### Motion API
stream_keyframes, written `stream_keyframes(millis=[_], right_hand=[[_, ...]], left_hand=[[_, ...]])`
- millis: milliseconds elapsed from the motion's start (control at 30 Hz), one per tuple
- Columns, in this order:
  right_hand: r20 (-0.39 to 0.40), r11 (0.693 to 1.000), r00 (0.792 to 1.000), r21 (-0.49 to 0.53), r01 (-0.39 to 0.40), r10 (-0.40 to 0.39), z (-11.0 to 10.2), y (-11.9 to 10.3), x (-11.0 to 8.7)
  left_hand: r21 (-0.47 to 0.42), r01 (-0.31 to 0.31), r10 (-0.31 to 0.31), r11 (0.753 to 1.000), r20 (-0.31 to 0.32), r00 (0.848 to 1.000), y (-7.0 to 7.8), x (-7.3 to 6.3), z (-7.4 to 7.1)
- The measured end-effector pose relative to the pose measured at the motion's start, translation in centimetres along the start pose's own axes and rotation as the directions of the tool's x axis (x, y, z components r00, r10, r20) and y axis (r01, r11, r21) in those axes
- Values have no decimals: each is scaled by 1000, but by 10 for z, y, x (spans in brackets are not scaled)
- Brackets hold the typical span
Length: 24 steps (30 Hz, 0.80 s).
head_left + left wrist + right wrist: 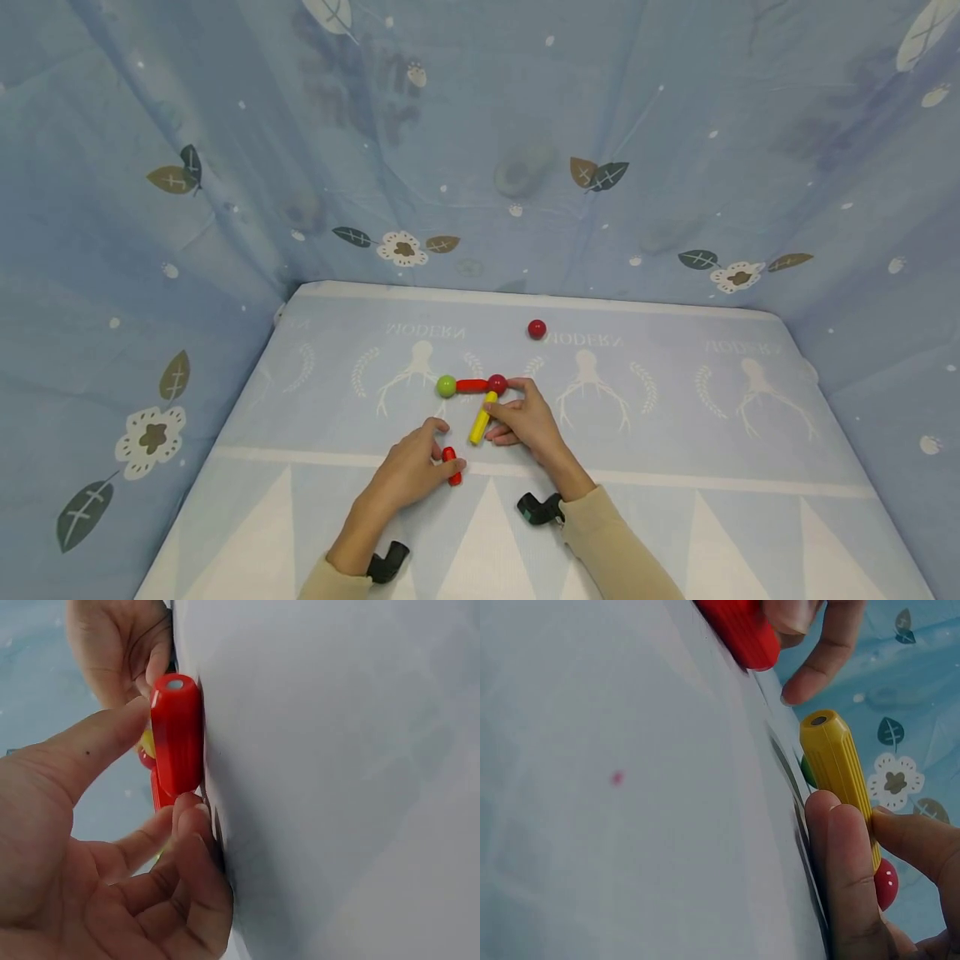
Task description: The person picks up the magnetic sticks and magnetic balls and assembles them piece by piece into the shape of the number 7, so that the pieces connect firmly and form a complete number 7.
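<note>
My left hand [411, 471] pinches a short red rod [177, 739] between thumb and fingers, just above or on the table; a grey metal disc shows in the rod's end. Farther right, my right hand [531, 421] holds a yellow ribbed rod [838, 761] between thumb and fingers. The yellow rod's far end meets a dark red ball [497, 384], near the right index fingertip. From that ball a second red rod [472, 386] runs left to a green ball [446, 386]. In the right wrist view the dark red ball [886, 885] is partly hidden behind the yellow rod and hand.
Another red ball [537, 329] lies alone farther back on the patterned tablecloth [660, 517]. Blue printed curtains [480, 125] hang behind and at both sides of the table. Black wrist-worn devices [538, 508] sit by both sleeves.
</note>
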State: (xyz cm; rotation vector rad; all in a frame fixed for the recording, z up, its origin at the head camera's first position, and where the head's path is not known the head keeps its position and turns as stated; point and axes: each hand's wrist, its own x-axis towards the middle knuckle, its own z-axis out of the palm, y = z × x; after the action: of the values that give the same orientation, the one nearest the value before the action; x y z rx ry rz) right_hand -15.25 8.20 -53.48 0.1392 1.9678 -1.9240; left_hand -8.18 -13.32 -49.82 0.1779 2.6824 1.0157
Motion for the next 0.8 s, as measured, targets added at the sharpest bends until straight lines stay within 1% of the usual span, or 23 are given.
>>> stream_keyframes(millis=[133, 333, 433, 567, 800], right_hand=[[4, 1000, 1000, 3, 0, 0, 0, 0, 0], [4, 1000, 1000, 13, -3, 2, 0, 2, 0], [6, 1000, 1000, 15, 1, -1, 0, 2, 0], [7, 1000, 1000, 15, 4, -5, 1, 0, -1], [9, 1000, 1000, 21, 8, -8, 0, 0, -1]], left_hand=[[-15, 15, -15, 1000, 10, 1000, 1, -1, 1], [-89, 56, -54, 994, 33, 998, 2, -2, -1], [-124, 66, -61, 990, 49, 997, 2, -1, -3], [-184, 69, -57, 981, 72, 996, -1, -1, -6], [-303, 65, -31, 951, 114, 993, -6, 3, -4]])
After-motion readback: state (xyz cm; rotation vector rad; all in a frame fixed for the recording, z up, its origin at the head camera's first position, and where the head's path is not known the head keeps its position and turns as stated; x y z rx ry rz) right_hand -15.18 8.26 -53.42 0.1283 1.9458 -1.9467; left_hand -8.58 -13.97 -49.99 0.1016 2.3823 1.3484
